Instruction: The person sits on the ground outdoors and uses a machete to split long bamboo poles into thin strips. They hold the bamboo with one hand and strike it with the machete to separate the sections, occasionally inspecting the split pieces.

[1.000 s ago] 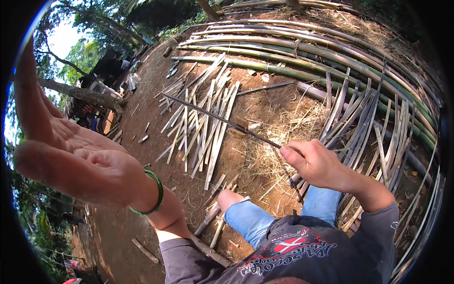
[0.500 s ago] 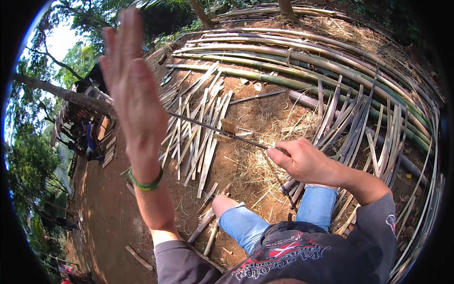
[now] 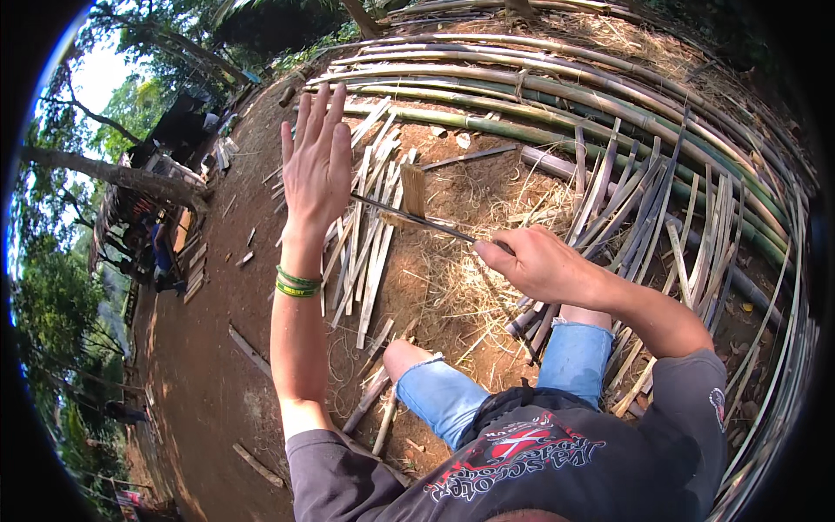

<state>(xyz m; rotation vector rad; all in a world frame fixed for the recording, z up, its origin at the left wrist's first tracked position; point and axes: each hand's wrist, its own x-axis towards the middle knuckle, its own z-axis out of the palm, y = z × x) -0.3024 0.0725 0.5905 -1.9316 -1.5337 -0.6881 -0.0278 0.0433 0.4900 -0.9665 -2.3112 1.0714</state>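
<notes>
My left hand (image 3: pixel 318 174) is raised with its fingers stretched out, holding nothing. My right hand (image 3: pixel 541 264) is closed round the handle end of a long, thin, dark knife (image 3: pixel 417 219), its blade seen nearly edge-on. The blade slants up and left from my right fist to the edge of my left palm; I cannot tell whether its far end touches the palm or lies behind it. Just beyond the blade stands a short wooden block (image 3: pixel 413 190). Pale split bamboo strips (image 3: pixel 376 265) lie in a loose pile near my left hand.
Long bamboo poles (image 3: pixel 557 130) lie across the ground beyond me. Darker split strips (image 3: pixel 639 209) lean over them on the right. Shavings (image 3: pixel 470 291) cover the dirt before my knees. A tree trunk (image 3: pixel 122 174) and a person (image 3: pixel 163 252) are farther off on the left.
My left hand has come down and moved right, away from the camera. My right hand has shifted slightly up and left with the knife, and the view has tilted a little.
</notes>
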